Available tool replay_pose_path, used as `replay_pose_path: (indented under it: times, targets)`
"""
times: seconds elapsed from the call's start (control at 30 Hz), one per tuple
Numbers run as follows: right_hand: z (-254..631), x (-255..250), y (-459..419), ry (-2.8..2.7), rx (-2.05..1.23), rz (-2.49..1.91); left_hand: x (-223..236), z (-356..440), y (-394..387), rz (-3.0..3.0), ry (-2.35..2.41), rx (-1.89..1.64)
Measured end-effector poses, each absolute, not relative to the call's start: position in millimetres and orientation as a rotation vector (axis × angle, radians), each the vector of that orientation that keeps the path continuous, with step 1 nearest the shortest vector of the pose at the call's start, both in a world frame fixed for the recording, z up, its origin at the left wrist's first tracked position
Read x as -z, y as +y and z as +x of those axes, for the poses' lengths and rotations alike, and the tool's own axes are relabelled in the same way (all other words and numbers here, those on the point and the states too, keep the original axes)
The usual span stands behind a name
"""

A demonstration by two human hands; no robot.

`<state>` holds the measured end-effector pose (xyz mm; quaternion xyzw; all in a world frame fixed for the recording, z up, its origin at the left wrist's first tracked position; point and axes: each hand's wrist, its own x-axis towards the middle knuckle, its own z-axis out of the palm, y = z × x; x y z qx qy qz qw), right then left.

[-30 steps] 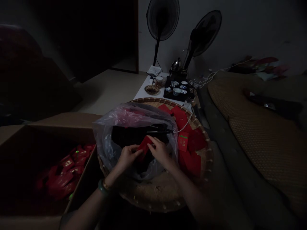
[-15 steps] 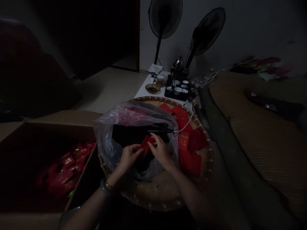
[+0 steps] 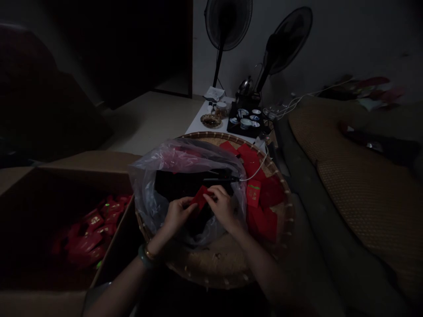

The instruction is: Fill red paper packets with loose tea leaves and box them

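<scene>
A small red envelope [image 3: 200,198] is pinched between both hands over the open clear plastic bag [image 3: 147,187]. My left hand [image 3: 178,214] grips its lower left side, with thumb and fingers closed. On its upper right edge, my right hand [image 3: 222,207] holds it between thumb and fingertips. Dark contents, hard to make out, fill the bag. Across them lies a thin black tool [image 3: 221,179] with a white cord. The bag sits in a round woven bamboo tray [image 3: 228,264]. More red envelopes [image 3: 253,193] lie on the tray's right side.
An open cardboard box [image 3: 89,160] at the left holds a heap of red packets [image 3: 87,242]. Beyond the tray, a white table [image 3: 194,127] carries a black tea tray [image 3: 233,128] with cups. Two fans [image 3: 228,24] stand behind it. A seat with a woven mat [image 3: 350,176] is at the right.
The fingers of my right hand have shifted slightly along the red envelope's upper edge, and the envelope has turned a little. Both hands keep hold of it. The view has tilted down slightly.
</scene>
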<state>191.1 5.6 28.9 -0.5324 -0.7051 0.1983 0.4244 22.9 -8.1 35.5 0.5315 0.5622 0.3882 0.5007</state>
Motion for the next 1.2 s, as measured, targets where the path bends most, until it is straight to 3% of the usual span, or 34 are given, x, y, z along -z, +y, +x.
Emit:
replay_pose_path:
  times: [0.17,0.27,0.57,0.83,1.03,1.2]
  targets:
    - [197.7,-27.0,7.4,-1.934,-0.256,-1.3,-33.7,19.1,-8.5,1.446,1.405,-0.851]
    - [200.6,-26.5,7.6,-2.001,-0.303,-1.132,-28.0,15.2,-2.8,1.344,1.406,-0.898]
    - [194.0,-31.2,10.0,-1.701,-1.105,-1.236,-27.7,12.4,6.1,1.215,1.385,-1.0]
    - [194.3,-35.3,12.7,-1.511,-1.361,-1.137,-34.2,16.4,9.6,0.713,1.18,-1.058]
    - [188.8,-31.9,6.9,-1.427,-1.824,-1.02,-26.4,14.1,11.0,0.842,1.197,-1.011]
    - [194.1,-23.0,11.4,-1.531,-1.777,-1.194,-21.1,2.5,10.1,1.408,1.45,-0.998]
